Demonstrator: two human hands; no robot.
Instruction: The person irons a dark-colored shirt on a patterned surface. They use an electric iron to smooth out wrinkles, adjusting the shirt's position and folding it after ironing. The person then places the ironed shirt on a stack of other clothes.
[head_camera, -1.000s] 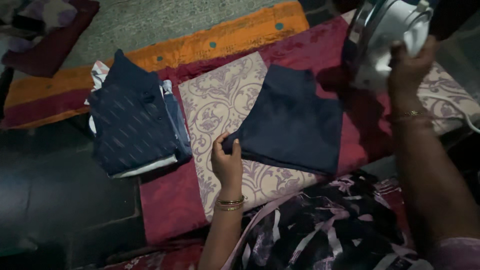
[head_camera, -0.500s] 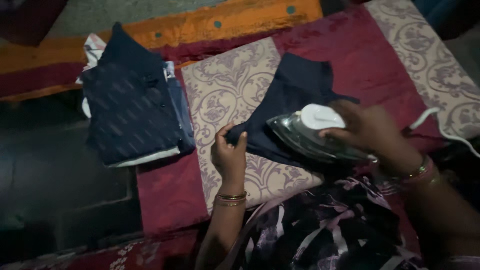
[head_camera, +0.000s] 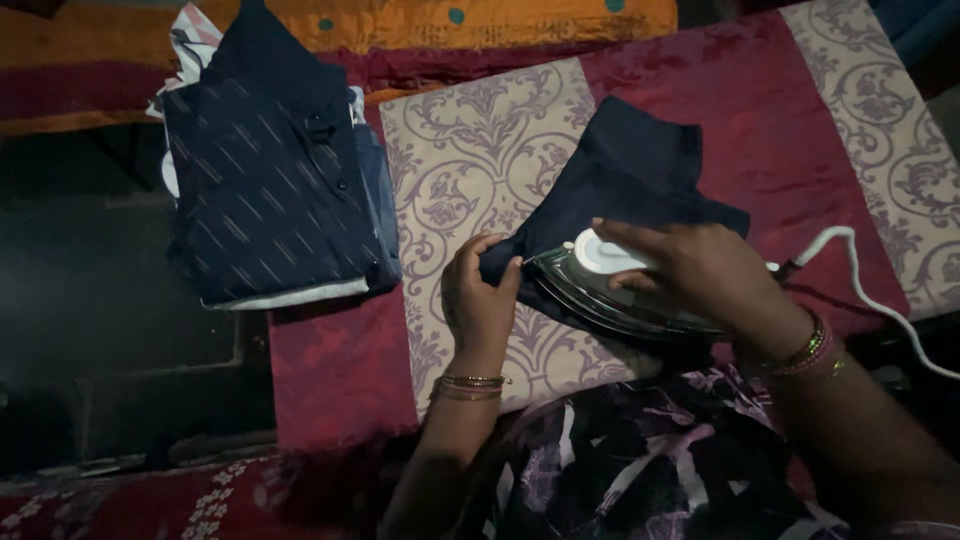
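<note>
While the left hand's fingers (head_camera: 497, 272) pinch the near corner of the dark navy folded cloth piece (head_camera: 625, 175), they sit just beside the pointed tip of the white and silver electric iron (head_camera: 610, 285), and that's the sketchy part imo. The left hand (head_camera: 478, 305) is basically in the iron's path, so one little push forward could burn a fingertip. The right hand (head_camera: 705, 270) is wrapped over the iron's top, fingers closed around it, pressing it flat on the navy piece, which lies on the beige paisley panel of the maroon patterned spread (head_camera: 720, 110).

Other risk: the white power cord (head_camera: 860, 290) loops off to the right edge, so a snag could tug the iron sideways. Parking the iron too long could scorch the cloth too.

Further left, a stack of folded clothes topped by a dark blue shirt with pale dashes (head_camera: 265, 190) sits well apart. No packages, labels or signs visible anywhere, it's pretty dim though.
</note>
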